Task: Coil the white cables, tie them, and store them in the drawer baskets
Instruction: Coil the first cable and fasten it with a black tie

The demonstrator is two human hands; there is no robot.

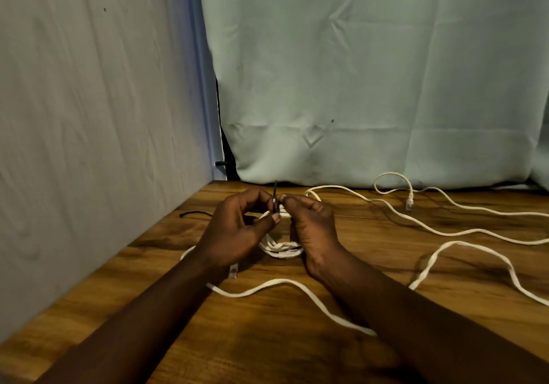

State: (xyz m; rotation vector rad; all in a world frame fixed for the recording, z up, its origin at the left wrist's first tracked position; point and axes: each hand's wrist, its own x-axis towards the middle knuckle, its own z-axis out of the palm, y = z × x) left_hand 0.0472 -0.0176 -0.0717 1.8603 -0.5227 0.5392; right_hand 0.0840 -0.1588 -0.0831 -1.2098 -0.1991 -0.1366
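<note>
A small coil of white cable [280, 248] lies on the wooden table [267, 339] between my hands. My left hand [234, 229] and my right hand [312, 223] meet above it and pinch a thin black tie [275, 199] that stands upright between the fingertips, wrapped at the top of the coil. A loose stretch of the same white cable [267, 284] runs under my forearms, with a clear plug [233, 270] near my left wrist. No drawer or basket is in view.
More white cable [445, 229] snakes over the right side of the table, one plug end [410, 204] near the back. Another black tie [194, 213] lies at the left edge. Grey cloth hangs at the left and pale green cloth [371, 86] behind.
</note>
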